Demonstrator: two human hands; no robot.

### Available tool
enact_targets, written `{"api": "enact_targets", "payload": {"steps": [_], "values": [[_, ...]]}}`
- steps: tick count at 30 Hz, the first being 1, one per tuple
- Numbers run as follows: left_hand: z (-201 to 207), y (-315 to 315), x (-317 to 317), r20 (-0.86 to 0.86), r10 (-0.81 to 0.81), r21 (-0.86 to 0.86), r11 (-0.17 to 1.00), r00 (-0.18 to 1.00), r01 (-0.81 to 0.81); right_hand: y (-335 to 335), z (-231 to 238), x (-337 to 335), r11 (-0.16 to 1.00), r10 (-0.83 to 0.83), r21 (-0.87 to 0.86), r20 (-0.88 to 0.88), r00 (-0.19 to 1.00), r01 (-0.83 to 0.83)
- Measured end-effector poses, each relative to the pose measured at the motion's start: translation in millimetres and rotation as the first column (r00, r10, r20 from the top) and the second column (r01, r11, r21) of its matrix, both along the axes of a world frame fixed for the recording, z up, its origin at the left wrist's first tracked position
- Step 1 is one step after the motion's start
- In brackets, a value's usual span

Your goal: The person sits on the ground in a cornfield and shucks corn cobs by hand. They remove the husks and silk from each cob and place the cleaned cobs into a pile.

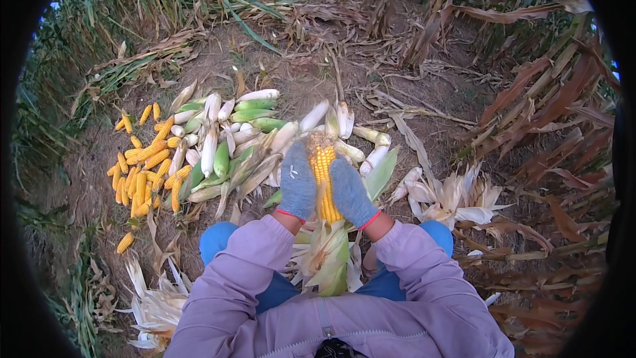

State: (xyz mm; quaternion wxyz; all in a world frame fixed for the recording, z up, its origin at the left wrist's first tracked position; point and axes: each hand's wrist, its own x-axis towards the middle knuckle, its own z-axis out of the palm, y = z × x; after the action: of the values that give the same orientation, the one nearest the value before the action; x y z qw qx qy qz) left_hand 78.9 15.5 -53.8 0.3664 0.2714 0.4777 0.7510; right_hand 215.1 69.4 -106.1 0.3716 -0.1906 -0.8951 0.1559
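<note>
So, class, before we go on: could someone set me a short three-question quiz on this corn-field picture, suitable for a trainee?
1. True or false: both gloved hands hold one corn cob between them.
2. The pile of husked yellow cobs lies on which side of the person? A. left B. right C. behind
3. Fill in: the husk peeled off the held cob hangs down toward the person's ____.

Key:
1. True. The left hand and the right hand flank it, each with a closed grip.
2. A. The unhusked ears lie beside it, nearer the middle.
3. Lap, between the knees.
</note>
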Motion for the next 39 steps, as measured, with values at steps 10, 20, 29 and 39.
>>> {"api": "enact_targets", "payload": {"steps": [10, 20, 29, 39], "values": [[-3, 3, -11, 0.462, -0.097, 0.05, 0.995, 0.881, 0.084, -9, 23, -6, 0.971, 0.027, -0.236, -0.049, 0.998, -0.038], [21, 3, -13, 0.559, -0.328, 0.105, 0.939, 0.761, 0.328, 6, 6, 7, 0.931, 0.06, -0.361, -0.001, 0.998, -0.057], [31, 8, -9, 0.551, -0.08, 0.02, 0.996, 0.83, 0.082, -17, 72, -15, 0.8, -0.035, -0.599, -0.011, 0.999, 0.021], [59, 3, -9, 0.675, -0.117, 0.072, 0.993, 0.728, 0.092, -23, 86, -25, 0.616, -0.184, -0.787, -0.193, 0.964, -0.04]]}}
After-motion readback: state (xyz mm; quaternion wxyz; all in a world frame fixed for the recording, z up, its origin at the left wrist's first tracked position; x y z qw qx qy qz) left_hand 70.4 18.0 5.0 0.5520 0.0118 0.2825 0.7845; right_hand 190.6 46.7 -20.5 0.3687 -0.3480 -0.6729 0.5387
